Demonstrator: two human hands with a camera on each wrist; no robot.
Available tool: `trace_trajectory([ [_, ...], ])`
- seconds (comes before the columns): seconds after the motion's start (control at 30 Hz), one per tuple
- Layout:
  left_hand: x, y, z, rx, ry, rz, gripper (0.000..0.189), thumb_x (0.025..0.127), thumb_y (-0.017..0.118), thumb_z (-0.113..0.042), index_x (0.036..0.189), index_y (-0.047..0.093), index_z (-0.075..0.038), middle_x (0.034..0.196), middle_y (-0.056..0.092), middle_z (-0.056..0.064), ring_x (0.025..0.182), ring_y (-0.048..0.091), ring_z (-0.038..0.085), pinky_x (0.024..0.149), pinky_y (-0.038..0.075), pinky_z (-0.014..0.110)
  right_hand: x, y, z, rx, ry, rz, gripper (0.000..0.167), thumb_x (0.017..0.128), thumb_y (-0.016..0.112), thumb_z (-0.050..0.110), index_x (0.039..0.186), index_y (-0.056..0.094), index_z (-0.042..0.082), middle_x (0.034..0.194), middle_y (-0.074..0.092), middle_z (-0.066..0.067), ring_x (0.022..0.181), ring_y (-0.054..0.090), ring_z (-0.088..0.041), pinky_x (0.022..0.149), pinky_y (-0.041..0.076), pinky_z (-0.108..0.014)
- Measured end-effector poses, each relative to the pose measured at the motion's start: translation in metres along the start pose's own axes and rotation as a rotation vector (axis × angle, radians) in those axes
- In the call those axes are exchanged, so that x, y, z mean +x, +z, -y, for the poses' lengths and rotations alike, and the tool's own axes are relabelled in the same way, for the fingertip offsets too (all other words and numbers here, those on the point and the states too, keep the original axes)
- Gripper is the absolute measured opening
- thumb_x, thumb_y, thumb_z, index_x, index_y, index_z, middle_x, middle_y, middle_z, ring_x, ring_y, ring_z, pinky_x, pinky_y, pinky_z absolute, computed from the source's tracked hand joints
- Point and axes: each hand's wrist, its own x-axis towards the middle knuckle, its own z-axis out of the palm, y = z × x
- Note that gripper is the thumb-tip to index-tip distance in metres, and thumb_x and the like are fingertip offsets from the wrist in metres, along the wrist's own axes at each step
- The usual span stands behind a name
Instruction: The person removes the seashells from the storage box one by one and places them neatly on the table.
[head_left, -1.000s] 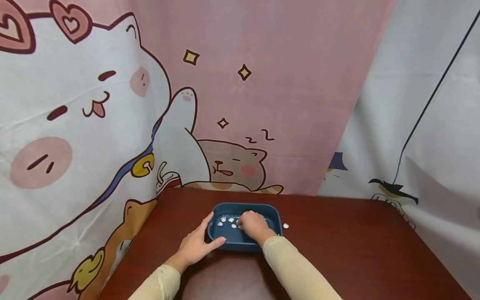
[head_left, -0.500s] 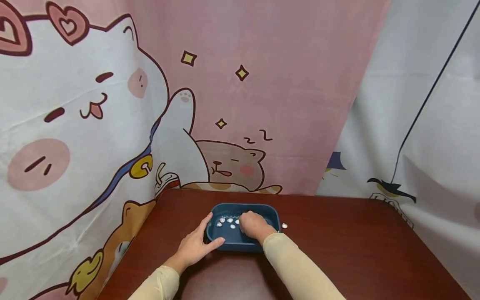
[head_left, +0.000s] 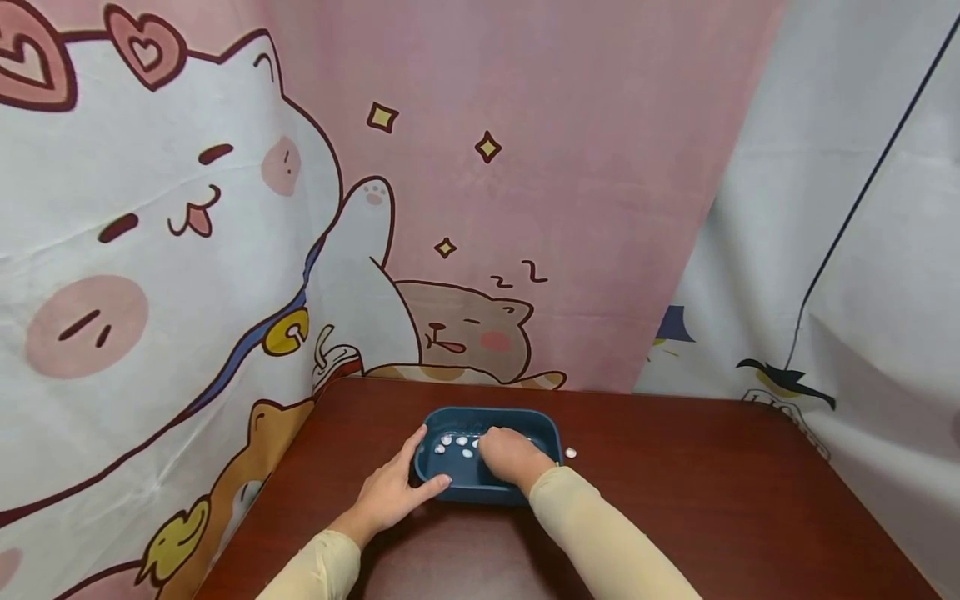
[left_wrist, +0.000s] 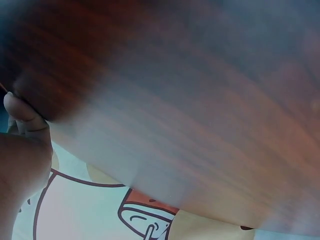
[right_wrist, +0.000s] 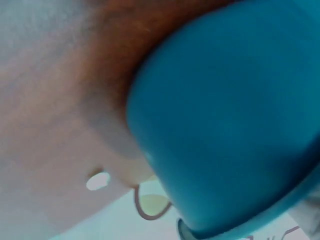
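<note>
Blue tray [head_left: 480,495], rect., sits on the reddish-brown wood tbl [head_left: 675,508]; all pos. below are rel. to it, from the person's side. L hand [head_left: 390,492] is at the tray's L end, thumb & fingers spread apart & fairly straight, resting against it: thumb at the near rim, index fingertip up by the L rim; not clenched. R hand [head_left: 512,457] reaches down inside the tray, R of ctr, knuckles up; its fingertips are hidden, so can't tell if it's grasping anything. White pcs [head_left: 462,441], approx. 5 visible, lie on the tray floor in the L half, just L of the R hand. Lone white pc [head_left: 572,453] is on the tbl just outside the tray's R end, not touching it. Cream sleeves [head_left: 607,533] come in from the near side. Behind the tray, past the tbl edge, hangs a cartoon-print backdrop [head_left: 585,208], pink & white w/ cats.
</note>
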Motion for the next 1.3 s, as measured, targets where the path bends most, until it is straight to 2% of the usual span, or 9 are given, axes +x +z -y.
trace_trajectory([
  [0.27, -0.001, -0.002, -0.002, 0.002, 0.004, 0.006, 0.098, 0.092, 0.065, -0.076, 0.171, 0.019, -0.040, 0.171, 0.042, 0.012, 0.140, 0.058, 0.046, 0.107, 0.046, 0.073, -0.002, 0.003, 0.004, -0.098, -0.031, -0.006, 0.019, 0.106, 0.068, 0.018, 0.117, 0.079, 0.010, 0.108, 0.080, -0.007, 0.090, 0.073, -0.018, 0.097, 0.062, -0.037],
  [0.33, -0.002, -0.001, -0.002, -0.002, -0.002, 0.009, 0.098, 0.092, 0.065, -0.077, 0.171, 0.019, -0.041, 0.171, 0.042, 0.011, 0.141, 0.057, 0.046, 0.108, 0.045, 0.073, -0.002, 0.002, 0.000, -0.060, -0.008, -0.002, 0.017, 0.103, 0.072, 0.018, 0.116, 0.079, 0.009, 0.103, 0.079, -0.007, 0.086, 0.071, -0.017, 0.095, 0.063, -0.037],
  [0.47, -0.002, -0.001, -0.003, -0.006, -0.010, 0.013, 0.098, 0.092, 0.065, -0.077, 0.171, 0.020, -0.040, 0.170, 0.044, 0.012, 0.141, 0.057, 0.046, 0.107, 0.046, 0.074, -0.002, 0.002, -0.011, 0.093, 0.018, 0.026, 0.003, 0.096, 0.077, 0.011, 0.094, 0.078, 0.009, 0.078, 0.067, -0.003, 0.069, 0.058, -0.014, 0.074, 0.059, -0.031],
  [0.57, -0.003, -0.001, -0.003, -0.003, -0.010, 0.015, 0.098, 0.092, 0.065, -0.076, 0.171, 0.020, -0.040, 0.169, 0.045, 0.013, 0.139, 0.058, 0.046, 0.105, 0.047, 0.073, -0.003, 0.001, -0.020, 0.175, -0.015, 0.036, 0.017, 0.097, 0.076, 0.008, 0.082, 0.072, 0.014, 0.069, 0.055, 0.002, 0.065, 0.049, -0.012, 0.065, 0.047, -0.029],
  [0.83, -0.002, -0.002, -0.003, -0.002, -0.005, 0.011, 0.098, 0.092, 0.065, -0.076, 0.171, 0.019, -0.041, 0.169, 0.045, 0.013, 0.136, 0.061, 0.044, 0.104, 0.048, 0.071, -0.009, 0.003, -0.030, 0.235, -0.044, 0.049, 0.018, 0.097, 0.079, 0.015, 0.084, 0.068, 0.019, 0.074, 0.058, 0.007, 0.072, 0.053, -0.011, 0.072, 0.049, -0.030],
  [0.97, -0.002, -0.001, -0.003, -0.003, -0.010, 0.009, 0.098, 0.091, 0.065, -0.077, 0.171, 0.019, -0.042, 0.169, 0.045, 0.012, 0.137, 0.061, 0.043, 0.105, 0.048, 0.070, -0.010, 0.003, -0.032, 0.238, -0.053, 0.078, 0.023, 0.096, 0.081, 0.018, 0.080, 0.065, 0.020, 0.074, 0.055, 0.007, 0.072, 0.052, -0.010, 0.072, 0.047, -0.030],
  [1.07, -0.001, 0.000, -0.003, -0.009, -0.005, 0.008, 0.098, 0.091, 0.066, -0.076, 0.171, 0.020, -0.041, 0.169, 0.046, 0.013, 0.136, 0.061, 0.044, 0.104, 0.049, 0.071, -0.011, 0.002, -0.033, 0.292, -0.056, 0.087, 0.025, 0.096, 0.082, 0.019, 0.079, 0.064, 0.020, 0.073, 0.056, 0.007, 0.072, 0.052, -0.009, 0.070, 0.046, -0.028],
  [1.2, -0.001, 0.001, -0.002, -0.002, -0.005, 0.007, 0.097, 0.092, 0.065, -0.076, 0.171, 0.020, -0.040, 0.169, 0.046, 0.013, 0.136, 0.061, 0.045, 0.104, 0.048, 0.071, -0.011, 0.002, -0.034, 0.386, -0.046, 0.048, 0.016, 0.094, 0.084, 0.016, 0.087, 0.069, 0.016, 0.078, 0.062, 0.005, 0.074, 0.056, -0.010, 0.072, 0.051, -0.029],
  [1.3, 0.000, 0.002, -0.002, 0.005, -0.014, 0.008, 0.098, 0.091, 0.065, -0.078, 0.171, 0.020, -0.042, 0.170, 0.044, 0.012, 0.139, 0.059, 0.045, 0.106, 0.047, 0.071, -0.012, 0.006, -0.035, 0.395, -0.022, -0.018, 0.006, 0.094, 0.083, 0.012, 0.098, 0.077, 0.012, 0.089, 0.072, 0.002, 0.080, 0.062, -0.010, 0.079, 0.059, -0.033],
])
